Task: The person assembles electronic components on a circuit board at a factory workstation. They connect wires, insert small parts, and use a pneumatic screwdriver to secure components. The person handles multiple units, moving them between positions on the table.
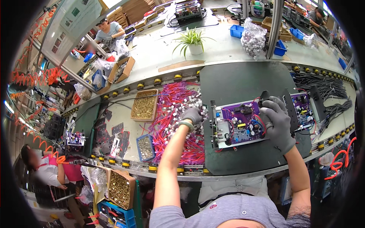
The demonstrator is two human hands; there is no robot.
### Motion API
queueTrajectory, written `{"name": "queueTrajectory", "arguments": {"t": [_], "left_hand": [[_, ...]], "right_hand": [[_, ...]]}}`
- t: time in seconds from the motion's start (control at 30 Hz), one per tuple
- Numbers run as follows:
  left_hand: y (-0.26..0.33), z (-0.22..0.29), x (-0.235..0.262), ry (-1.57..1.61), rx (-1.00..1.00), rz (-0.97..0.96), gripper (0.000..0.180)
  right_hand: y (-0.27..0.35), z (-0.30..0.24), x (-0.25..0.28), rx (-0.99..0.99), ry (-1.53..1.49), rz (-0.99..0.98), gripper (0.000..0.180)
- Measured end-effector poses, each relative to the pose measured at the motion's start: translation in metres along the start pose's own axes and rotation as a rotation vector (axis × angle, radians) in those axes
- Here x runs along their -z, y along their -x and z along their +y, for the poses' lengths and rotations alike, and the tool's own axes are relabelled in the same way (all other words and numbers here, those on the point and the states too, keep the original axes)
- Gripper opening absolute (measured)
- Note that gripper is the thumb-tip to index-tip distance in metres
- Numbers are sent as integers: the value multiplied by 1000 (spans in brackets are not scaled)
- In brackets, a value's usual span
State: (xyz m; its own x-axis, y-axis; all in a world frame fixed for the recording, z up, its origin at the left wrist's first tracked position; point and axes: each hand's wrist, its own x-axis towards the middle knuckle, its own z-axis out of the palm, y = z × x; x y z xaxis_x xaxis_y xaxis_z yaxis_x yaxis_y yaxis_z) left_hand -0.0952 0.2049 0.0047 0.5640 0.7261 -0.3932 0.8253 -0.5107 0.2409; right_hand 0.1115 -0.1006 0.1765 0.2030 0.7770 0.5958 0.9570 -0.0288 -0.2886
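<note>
1. Fingers of my gloved left hand (192, 115) were bent down into a heap of red and purple wires (182, 140) with white connectors; I could not tell whether they had closed on one. A pale green bangle (186, 124) circled that wrist.
2. My gloved right hand (277, 127) lay over the right end of an open metal chassis (243, 144), its fingers bent; I could not tell whether they gripped anything there. A ring showed on one of them.
3. The chassis, with a purple circuit board (237, 114) inside, rested on a dark green board (247, 78) in front of me, just right of the wires.
4. Beyond my right hand stood a second purple-boarded unit (303, 108), and further right lay bundles of black cables (321, 85).
5. Left of the wires I had a brown tray (143, 120) of small brass-coloured parts, and nearer me a blue tray (153, 146) of silvery ones.
6. Across the roller line, the pale tabletop (159, 51) carried a potted plant (195, 48), a blue bin (236, 31) and a clear bag (253, 38) of white pieces.
7. A co-worker (108, 32) sat at the upper left, near a cardboard box (125, 71) with its top open.
8. Below the line on my right hung an orange coiled hose (338, 164).
</note>
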Motion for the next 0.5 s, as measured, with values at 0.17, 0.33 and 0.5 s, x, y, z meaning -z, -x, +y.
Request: {"name": "queueTrajectory", "arguments": {"t": [0.17,0.33,0.5], "left_hand": [[40,-30,37,173,-191,30,30],[79,-100,51,586,-28,131,29],[111,-112,40,568,118,94,36]], "right_hand": [[5,4,-1,-33,-52,4,13],[5,1,-6,-32,-68,6,15],[5,-1,-7,-7,-93,13,15]]}}
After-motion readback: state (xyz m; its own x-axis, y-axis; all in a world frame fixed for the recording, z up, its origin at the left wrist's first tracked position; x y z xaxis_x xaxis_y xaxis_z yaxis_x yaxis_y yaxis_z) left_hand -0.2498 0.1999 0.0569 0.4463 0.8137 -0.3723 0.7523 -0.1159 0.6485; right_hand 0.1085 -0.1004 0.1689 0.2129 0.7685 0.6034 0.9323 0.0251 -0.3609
